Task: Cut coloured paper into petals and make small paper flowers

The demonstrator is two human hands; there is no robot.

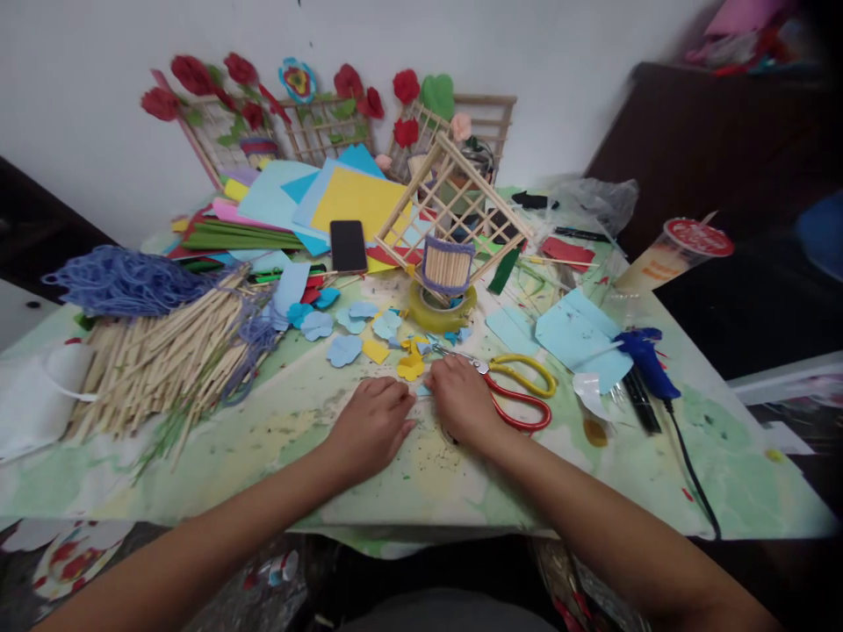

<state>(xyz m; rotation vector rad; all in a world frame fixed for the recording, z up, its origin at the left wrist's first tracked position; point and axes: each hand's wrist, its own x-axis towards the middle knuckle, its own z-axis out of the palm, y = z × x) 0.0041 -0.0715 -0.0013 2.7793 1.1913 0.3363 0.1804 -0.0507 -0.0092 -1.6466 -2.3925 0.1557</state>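
Note:
A small light-blue paper piece (422, 391) shows between my two hands, low over the table. My left hand (372, 426) has its fingers curled, their tips at the paper's left edge. From the other side my right hand (464, 399) closes on the same piece, its fingers bent downward and hiding most of it. Scissors with one red and one yellow handle (523, 395) lie just right of my right hand, blades pointing left. Beyond my hands are a yellow paper flower (410, 366), light-blue paper flowers (344, 349) and small paper scraps.
A stick lattice frame with a small basket (448, 265) leans on a yellow tape roll (443, 307). Left lie wooden sticks (158, 360) and purple yarn (125, 281). A phone (348, 246) rests on coloured paper. Right are a blue glue gun (649, 364) with its cord and a lidded cup (678, 250).

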